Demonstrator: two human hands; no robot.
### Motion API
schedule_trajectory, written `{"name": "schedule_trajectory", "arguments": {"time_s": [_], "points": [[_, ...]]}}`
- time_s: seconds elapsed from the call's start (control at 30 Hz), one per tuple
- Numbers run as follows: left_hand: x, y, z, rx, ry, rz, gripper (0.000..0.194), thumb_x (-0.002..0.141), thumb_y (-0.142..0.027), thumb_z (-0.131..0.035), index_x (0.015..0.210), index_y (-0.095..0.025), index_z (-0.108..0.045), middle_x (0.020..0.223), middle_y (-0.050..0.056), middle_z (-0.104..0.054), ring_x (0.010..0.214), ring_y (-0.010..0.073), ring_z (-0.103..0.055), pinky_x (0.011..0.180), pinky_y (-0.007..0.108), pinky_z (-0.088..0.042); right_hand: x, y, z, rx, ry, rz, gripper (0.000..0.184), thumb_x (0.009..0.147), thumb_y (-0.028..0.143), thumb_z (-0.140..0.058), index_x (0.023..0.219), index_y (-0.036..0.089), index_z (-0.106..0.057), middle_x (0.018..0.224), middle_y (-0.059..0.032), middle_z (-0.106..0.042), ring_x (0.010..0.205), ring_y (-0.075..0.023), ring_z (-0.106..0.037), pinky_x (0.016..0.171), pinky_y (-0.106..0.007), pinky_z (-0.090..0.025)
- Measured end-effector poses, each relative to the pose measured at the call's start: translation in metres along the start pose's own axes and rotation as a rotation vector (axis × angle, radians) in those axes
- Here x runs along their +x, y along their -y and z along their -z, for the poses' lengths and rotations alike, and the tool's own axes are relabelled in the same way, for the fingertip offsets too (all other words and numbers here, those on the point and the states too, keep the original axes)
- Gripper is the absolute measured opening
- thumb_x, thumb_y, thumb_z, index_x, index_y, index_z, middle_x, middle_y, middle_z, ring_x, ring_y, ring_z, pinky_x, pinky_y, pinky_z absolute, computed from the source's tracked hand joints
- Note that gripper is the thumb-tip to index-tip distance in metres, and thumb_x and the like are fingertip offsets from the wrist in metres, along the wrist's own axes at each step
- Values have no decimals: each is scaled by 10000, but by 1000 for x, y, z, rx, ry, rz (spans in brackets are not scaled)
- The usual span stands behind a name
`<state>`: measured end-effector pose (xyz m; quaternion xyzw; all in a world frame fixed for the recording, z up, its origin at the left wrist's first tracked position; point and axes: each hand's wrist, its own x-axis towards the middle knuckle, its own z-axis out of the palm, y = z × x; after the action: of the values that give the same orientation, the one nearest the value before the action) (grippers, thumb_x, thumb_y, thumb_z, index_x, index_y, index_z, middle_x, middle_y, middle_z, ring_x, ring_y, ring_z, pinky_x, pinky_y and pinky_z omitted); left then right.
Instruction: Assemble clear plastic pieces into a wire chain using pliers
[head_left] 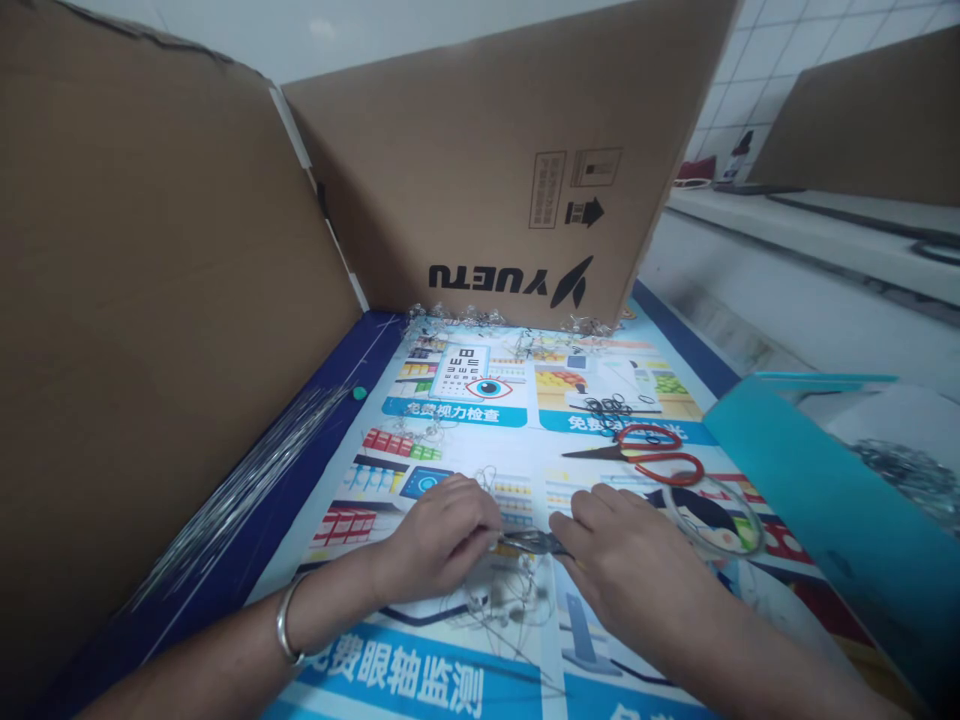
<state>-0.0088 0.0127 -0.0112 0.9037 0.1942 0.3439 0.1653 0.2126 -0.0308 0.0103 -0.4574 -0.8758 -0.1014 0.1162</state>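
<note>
My left hand (pixel 450 535), a silver bangle on its wrist, is closed in a pinch around a piece of thin wire (pixel 487 478), part of which loops up above the fingers. My right hand (pixel 626 560) grips small metal pliers (pixel 534 541) by the handles. Their jaws point left and reach the left fingertips; whether they bite on the wire is hard to see. Just below the hands lies a tangle of thin wire pieces (pixel 510 600) with clear bits. Red-handled scissors (pixel 664 455) rest beyond my right hand, beside a clear ring-shaped coil (pixel 716 515).
Cardboard panels (pixel 480 180) wall off the left and back. A bundle of straight wires (pixel 247 490) lies along the left. Small dark rings (pixel 611 408) and more wire pieces (pixel 469 316) sit farther back. At right stands a turquoise box (pixel 810 500) holding a metallic heap (pixel 907 475).
</note>
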Motion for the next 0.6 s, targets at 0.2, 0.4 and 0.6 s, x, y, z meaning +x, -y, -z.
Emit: {"name": "schedule_trajectory", "arguments": {"time_s": [0.2,0.4,0.6], "points": [[0,0,-2,6,-18,15,115,817,-62,-442,830,-173,-467,747,45,-591,689,150,-503,661,292,-407,-1,1,-1,31,-13,-23,125,635,163,-690,706,215,-601,694,-17,-562,670,-187,-443,626,-308,-231],[-1,0,-3,3,-14,33,126,807,-51,-448,834,-173,-463,745,47,-591,684,150,-508,651,286,-409,-1,2,-3,42,27,-42,101,665,168,-676,726,216,-611,711,-19,-572,676,-189,-457,630,-308,-240],[-2,0,-5,-7,-28,36,128,809,-52,-449,844,-174,-467,744,49,-591,692,152,-519,651,282,-417,-1,2,-3,72,62,-72,74,700,197,-660,761,217,-624,737,-26,-582,698,-193,-473,629,-304,-246]]}}
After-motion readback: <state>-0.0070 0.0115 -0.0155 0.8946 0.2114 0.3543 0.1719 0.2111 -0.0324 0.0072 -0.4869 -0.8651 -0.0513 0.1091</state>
